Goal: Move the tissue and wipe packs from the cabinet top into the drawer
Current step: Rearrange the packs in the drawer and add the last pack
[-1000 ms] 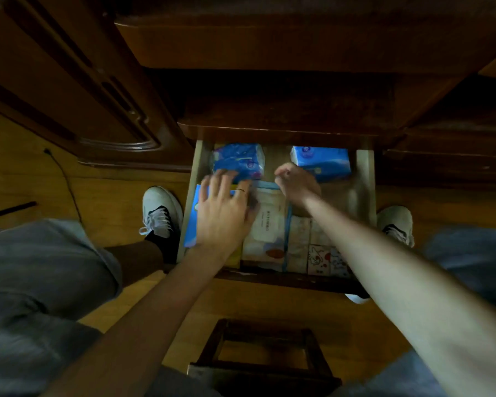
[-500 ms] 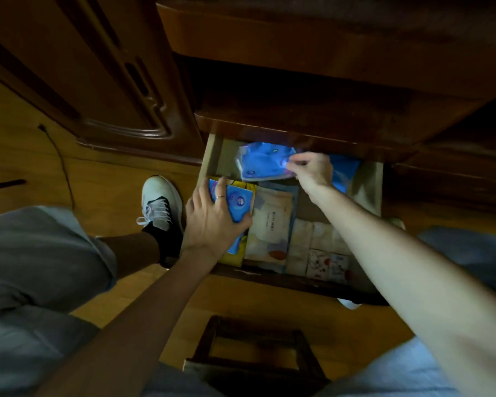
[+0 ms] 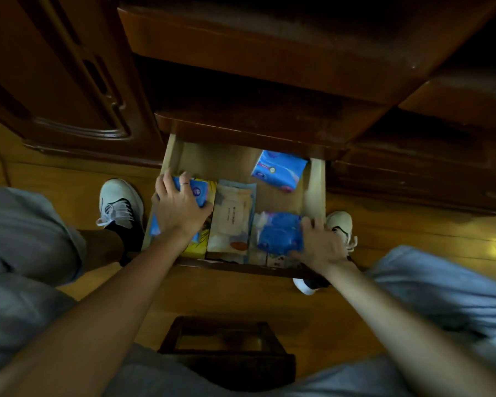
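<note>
A dark wooden cabinet (image 3: 269,53) is standing on a yellow wood floor (image 3: 413,233), its drawer (image 3: 317,184) pulled open. The left hand (image 3: 181,210) is gripping a blue pack (image 3: 198,190) at the drawer's left side. The right hand (image 3: 324,245) is holding another blue pack (image 3: 279,233) at the front right. A third blue pack (image 3: 279,170) is lying at the back right.

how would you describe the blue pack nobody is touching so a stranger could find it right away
Look into the open wooden drawer pulled out below the dark cabinet. In its far right corner, lying at a slant on bare drawer bottom, is a blue tissue pack. The other two blue packs each have a hand on them; this one lies alone, apart from everything else.
</note>
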### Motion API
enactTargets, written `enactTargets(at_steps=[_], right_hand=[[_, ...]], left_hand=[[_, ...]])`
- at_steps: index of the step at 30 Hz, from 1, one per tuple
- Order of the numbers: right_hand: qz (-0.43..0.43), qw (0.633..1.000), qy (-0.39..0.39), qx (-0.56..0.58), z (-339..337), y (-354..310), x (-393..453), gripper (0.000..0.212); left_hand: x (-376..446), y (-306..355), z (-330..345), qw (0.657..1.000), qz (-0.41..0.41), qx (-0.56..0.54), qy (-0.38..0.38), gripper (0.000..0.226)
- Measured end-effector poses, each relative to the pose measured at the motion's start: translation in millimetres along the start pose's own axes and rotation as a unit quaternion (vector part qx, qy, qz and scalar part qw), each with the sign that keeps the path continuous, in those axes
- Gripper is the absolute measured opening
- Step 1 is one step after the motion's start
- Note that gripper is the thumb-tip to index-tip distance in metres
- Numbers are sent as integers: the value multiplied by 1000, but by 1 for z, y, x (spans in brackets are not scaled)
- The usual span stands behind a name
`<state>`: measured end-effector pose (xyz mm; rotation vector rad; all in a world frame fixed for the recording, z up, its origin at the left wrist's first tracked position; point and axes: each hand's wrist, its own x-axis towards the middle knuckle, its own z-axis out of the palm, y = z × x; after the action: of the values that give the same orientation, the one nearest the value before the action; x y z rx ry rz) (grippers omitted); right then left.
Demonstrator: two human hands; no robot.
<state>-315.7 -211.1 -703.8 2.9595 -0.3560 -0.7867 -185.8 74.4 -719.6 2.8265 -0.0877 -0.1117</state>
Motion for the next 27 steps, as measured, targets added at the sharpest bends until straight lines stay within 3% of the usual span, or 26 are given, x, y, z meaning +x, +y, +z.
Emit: enactTargets(at_steps=[2,3,7,13,19,22,24,27], right_hand=[[-57,996,58,-27,1,-6,12,69],[-90,994,49,-24,1,-9,20,73],[-104,992,-65,23,6,-20,48,99],[-165,978,-131,5,23,-22,48,93],[-179,982,-41,34,24,-28,42,89],[-200,978,-5,57,23,-31,41,75],[-199,976,-52,74,24,-34,43,62],[-184,970,-153,49,34,-39,44,62]], left_hand=[[-1,-1,-1,1000,0,4,-6,81],[-2,-2,-1,1000,2,4,-4,81],[-3,-6,-1,1000,16,6,3,82],[-3,-6,2,1000,16,20,2,79],[-5,-7,1,1000,21,1,8,84],[-10,-15,-1,999,-3,-44,19,107],[-12,-22,-4,997,-36,-62,11,124],[-15,-25,-8,998,-36,-46,-7,133]])
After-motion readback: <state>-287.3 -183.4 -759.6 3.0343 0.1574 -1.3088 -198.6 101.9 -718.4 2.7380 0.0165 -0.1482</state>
